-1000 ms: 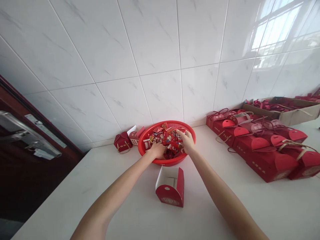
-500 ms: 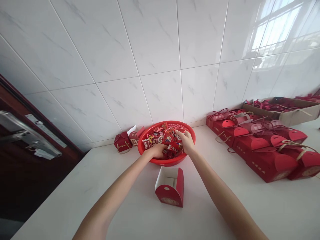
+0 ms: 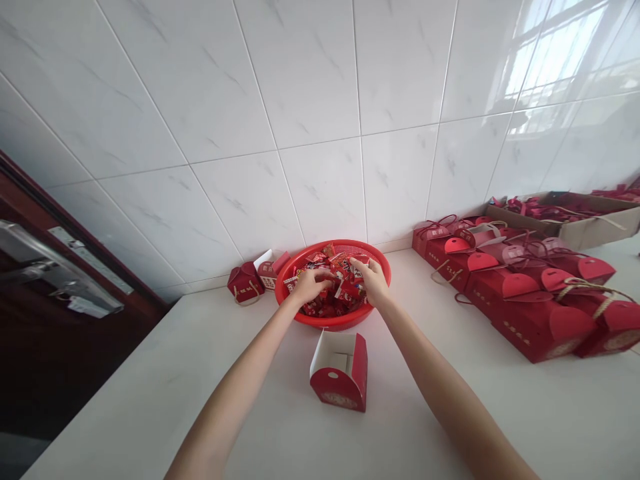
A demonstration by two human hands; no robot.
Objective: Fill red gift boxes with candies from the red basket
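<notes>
Glossy red-wrapped sweets [image 3: 341, 283], too many to count, fill one round red plastic basket [image 3: 331, 325]. The left hand [image 3: 310, 287], loosely curled, has risen from within them, suggesting picking continues; the right hand [image 3: 374, 280] curls opposite, both grips unclear. One open red card box [image 3: 340, 387] stands in front.

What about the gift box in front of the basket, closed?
No, the red gift box stands open on top, white inside showing.
</notes>
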